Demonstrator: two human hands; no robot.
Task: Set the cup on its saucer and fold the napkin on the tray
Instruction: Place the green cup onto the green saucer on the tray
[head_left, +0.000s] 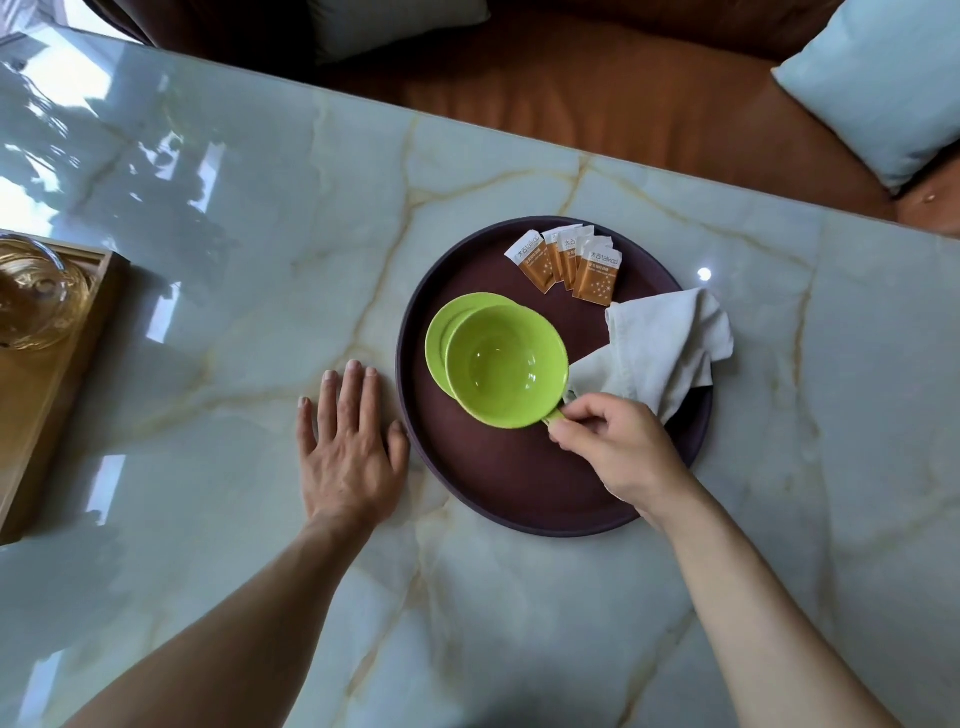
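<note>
A lime-green cup (506, 364) is held by its handle in my right hand (618, 447), above the round dark-brown tray (498, 478). The cup covers most of the matching green saucer (441, 332), of which only the left rim shows; I cannot tell whether the two touch. A crumpled white napkin (670, 348) lies on the tray's right side and hangs over its rim. My left hand (348, 447) rests flat on the marble table, fingers spread, thumb at the tray's left edge.
Several orange-and-white sugar sachets (569, 262) lie fanned at the tray's far side. At the left edge of the table (260, 249), a wooden tray (52, 395) carries a glass teapot (34, 296). Beyond the table's far edge is an orange sofa with light-blue cushions (883, 88).
</note>
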